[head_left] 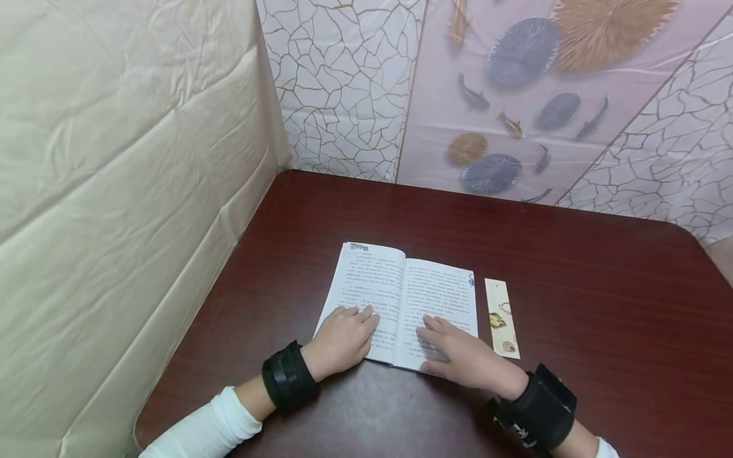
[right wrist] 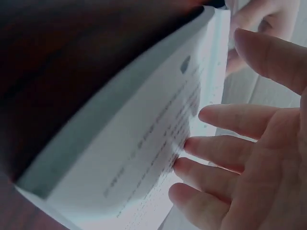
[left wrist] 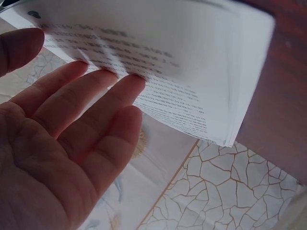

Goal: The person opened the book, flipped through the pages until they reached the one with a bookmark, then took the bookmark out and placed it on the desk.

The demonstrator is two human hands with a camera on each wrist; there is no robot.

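Observation:
An open book (head_left: 375, 273) with printed text lies flat on the dark red table, its spine running up the middle. On the lower part of the left page rests my left hand (head_left: 342, 338); in the left wrist view its fingertips (left wrist: 135, 82) touch the paper. My right hand (head_left: 460, 355) lies over the lower right page with its fingers spread. In the right wrist view the fingertips (right wrist: 189, 143) meet the printed page. Neither hand grips anything. Just right of the book lies a cream bookmark (head_left: 497, 304) with small food-like pictures.
The table (head_left: 601, 305) has a rounded far edge against a patterned wall covering (head_left: 343, 89). A pale cloth (head_left: 143, 191) hangs along the left side. Each wrist wears a black strap (head_left: 289, 375).

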